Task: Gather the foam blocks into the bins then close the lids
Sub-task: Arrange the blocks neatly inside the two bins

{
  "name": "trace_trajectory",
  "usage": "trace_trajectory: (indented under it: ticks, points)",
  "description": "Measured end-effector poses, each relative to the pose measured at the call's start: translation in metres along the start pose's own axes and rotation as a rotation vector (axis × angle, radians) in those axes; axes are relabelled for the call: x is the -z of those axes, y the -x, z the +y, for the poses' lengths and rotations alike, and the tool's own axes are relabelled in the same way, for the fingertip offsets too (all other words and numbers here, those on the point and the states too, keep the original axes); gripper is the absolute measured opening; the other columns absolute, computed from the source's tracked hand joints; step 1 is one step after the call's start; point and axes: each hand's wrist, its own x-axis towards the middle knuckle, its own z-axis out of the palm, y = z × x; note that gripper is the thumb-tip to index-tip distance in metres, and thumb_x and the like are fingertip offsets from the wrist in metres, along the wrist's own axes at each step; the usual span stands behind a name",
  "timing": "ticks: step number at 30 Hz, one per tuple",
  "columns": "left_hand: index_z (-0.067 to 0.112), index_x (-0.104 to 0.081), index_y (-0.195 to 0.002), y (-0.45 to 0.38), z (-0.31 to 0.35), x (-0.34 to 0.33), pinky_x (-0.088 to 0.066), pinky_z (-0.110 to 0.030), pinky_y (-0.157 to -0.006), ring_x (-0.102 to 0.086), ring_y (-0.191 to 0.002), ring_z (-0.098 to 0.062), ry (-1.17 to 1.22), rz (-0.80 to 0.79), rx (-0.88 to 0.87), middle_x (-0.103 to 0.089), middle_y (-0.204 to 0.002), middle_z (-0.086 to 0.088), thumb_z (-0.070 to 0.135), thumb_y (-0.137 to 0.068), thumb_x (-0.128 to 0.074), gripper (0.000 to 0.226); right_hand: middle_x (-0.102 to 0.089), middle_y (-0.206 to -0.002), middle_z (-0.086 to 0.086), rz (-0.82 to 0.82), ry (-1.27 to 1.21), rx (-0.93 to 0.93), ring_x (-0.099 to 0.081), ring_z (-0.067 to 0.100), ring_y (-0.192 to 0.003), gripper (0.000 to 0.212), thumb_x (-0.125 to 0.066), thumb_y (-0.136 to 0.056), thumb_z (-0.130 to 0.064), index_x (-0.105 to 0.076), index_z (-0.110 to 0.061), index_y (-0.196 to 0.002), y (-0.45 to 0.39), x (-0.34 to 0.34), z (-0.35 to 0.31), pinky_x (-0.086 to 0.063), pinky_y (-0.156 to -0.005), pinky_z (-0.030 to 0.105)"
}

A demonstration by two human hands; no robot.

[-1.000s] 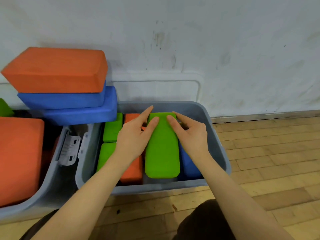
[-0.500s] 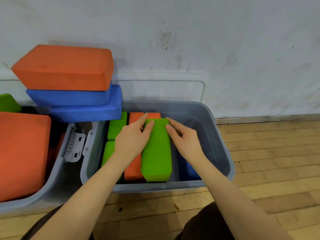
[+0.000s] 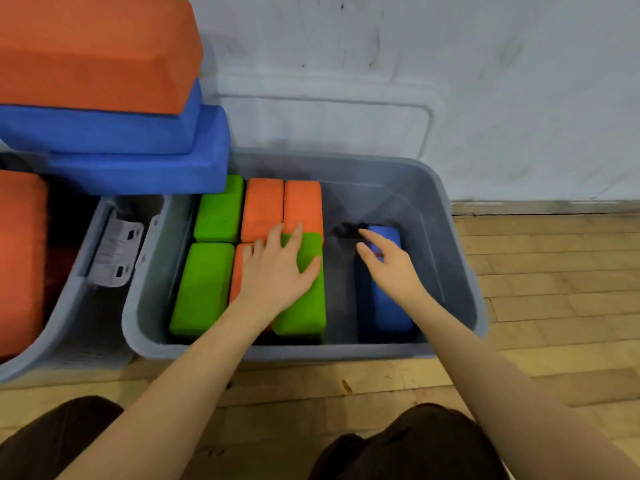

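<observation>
A grey bin (image 3: 460,244) on the floor holds foam blocks standing on edge in rows: two green ones at the left (image 3: 204,289), orange ones (image 3: 284,206) in the middle, a green block (image 3: 308,306) at the front, and a blue block (image 3: 384,306) apart at the right. My left hand (image 3: 277,268) lies flat, fingers spread, on the front green block and the orange one beside it. My right hand (image 3: 388,265) hovers open over the blue block, holding nothing.
A second grey bin (image 3: 65,306) at the left carries a large orange block (image 3: 20,258). Two blue blocks (image 3: 138,157) and an orange one (image 3: 93,50) are stacked above it, overhanging. A clear lid (image 3: 325,126) leans on the white wall. Wooden floor lies to the right.
The green block that both hands held has gone down into the bin among the others. My right hand left it and moved right over the blue block. The camera came closer.
</observation>
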Motion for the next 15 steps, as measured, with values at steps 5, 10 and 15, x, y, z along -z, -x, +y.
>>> trace_trajectory:
  ticks: [5,10,15]
  points:
    - [0.029,-0.015,-0.15,-0.009,0.001,-0.035,-0.005,-0.046,-0.113,-0.006,-0.144,-0.029,-0.081,-0.093,-0.074,-0.004,-0.159,0.002,0.06,-0.081,-0.016,0.075,-0.017,-0.157,0.006,-0.08,0.504,-0.13,-0.038,0.04,-0.128,0.061,-0.04,-0.095,-0.052,-0.018,-0.034,-0.15,-0.034,-0.006,0.036,-0.031,-0.104,0.046]
    - [0.034,0.003,-0.149,-0.013,0.0,-0.057,0.004,-0.049,-0.114,0.004,-0.145,-0.027,-0.157,-0.139,-0.059,0.009,-0.158,0.006,0.061,-0.087,-0.014,0.07,0.012,-0.157,0.015,-0.148,0.652,-0.266,-0.022,0.048,-0.134,0.075,-0.045,-0.092,-0.056,0.001,-0.038,-0.15,-0.053,-0.026,0.054,-0.026,-0.108,0.051]
    - [0.036,0.004,-0.149,-0.014,-0.001,-0.054,0.006,-0.048,-0.114,0.007,-0.145,-0.026,-0.137,-0.158,-0.051,0.011,-0.158,0.007,0.06,-0.091,-0.02,0.067,0.007,-0.156,0.022,-0.078,0.568,-0.202,-0.029,0.047,-0.128,0.072,-0.053,-0.094,-0.036,-0.008,-0.039,-0.149,-0.049,-0.023,0.046,-0.028,-0.106,0.053]
